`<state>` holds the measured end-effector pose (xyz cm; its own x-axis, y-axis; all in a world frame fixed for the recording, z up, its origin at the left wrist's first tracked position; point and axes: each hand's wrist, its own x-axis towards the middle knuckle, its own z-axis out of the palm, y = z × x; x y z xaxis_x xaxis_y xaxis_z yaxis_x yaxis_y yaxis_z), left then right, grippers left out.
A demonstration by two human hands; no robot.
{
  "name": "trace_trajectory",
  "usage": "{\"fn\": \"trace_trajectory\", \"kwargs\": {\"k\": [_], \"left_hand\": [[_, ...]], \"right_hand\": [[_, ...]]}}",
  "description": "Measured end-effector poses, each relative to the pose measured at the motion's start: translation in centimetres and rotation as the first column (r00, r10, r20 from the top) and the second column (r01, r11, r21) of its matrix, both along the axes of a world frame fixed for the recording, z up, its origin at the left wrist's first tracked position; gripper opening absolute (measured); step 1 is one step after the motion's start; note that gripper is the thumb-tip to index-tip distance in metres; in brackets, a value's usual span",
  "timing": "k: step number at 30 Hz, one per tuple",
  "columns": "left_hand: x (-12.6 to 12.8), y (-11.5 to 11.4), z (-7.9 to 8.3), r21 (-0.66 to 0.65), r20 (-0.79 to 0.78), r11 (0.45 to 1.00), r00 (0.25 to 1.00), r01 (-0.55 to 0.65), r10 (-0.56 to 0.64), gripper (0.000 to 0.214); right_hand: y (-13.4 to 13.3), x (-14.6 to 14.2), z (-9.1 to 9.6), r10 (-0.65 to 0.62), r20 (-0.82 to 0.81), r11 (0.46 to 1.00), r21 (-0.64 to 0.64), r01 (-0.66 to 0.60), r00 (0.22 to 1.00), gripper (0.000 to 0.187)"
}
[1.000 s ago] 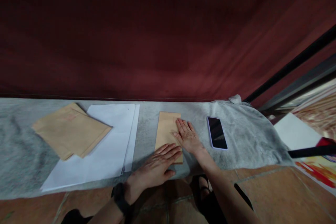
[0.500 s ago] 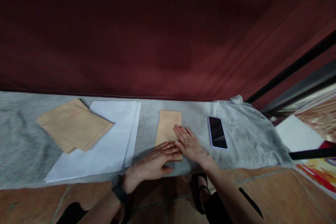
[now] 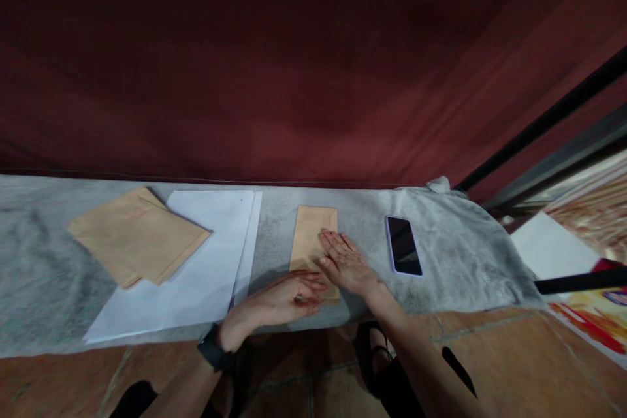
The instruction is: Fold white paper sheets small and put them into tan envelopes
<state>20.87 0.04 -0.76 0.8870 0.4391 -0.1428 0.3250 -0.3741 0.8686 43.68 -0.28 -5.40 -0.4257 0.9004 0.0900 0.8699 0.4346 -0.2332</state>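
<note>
A brown paper envelope [image 3: 308, 228] with small red print lies flat on the grey cloth in front of me. My right hand [image 3: 345, 261] rests on its right side, palm down with the fingers stretched out. Over the envelope's lower left part is my left hand [image 3: 291, 294], its fingers loosely bent and a little apart, with nothing seen in them. Whether the left fingertips touch the paper I cannot tell. A dark watch sits on my left wrist. Part of the envelope's lower half is hidden by both hands.
To the left, several brown envelopes [image 3: 137, 235] overlap large white paper sheets [image 3: 206, 274]. A phone [image 3: 404, 245] with a lilac case lies to the right on the grey cloth [image 3: 465, 255]. Behind hangs a dark red curtain [image 3: 294, 78]. A black bar [image 3: 578, 281] crosses at the right.
My left hand has drawn back slightly toward the lower left, off the right hand's fingertips, and its fingers have curled. The right hand stays flat on the envelope.
</note>
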Motion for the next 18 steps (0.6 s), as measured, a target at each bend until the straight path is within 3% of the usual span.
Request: {"fn": "trace_trajectory", "kwargs": {"k": [10,18], "left_hand": [[-0.2,0.0,0.0,0.019,-0.029,1.0,1.0,-0.006,0.007,0.023],[0.0,-0.2,0.5,0.047,-0.031,0.998,0.999,0.028,-0.027,0.024]], "right_hand": [[4.2,-1.6,-1.0,-0.225,0.023,0.97,0.099,0.221,0.974,0.061],[4.2,-3.0,-0.5,-0.07,0.029,0.996,0.058,0.068,0.997,0.058]]}}
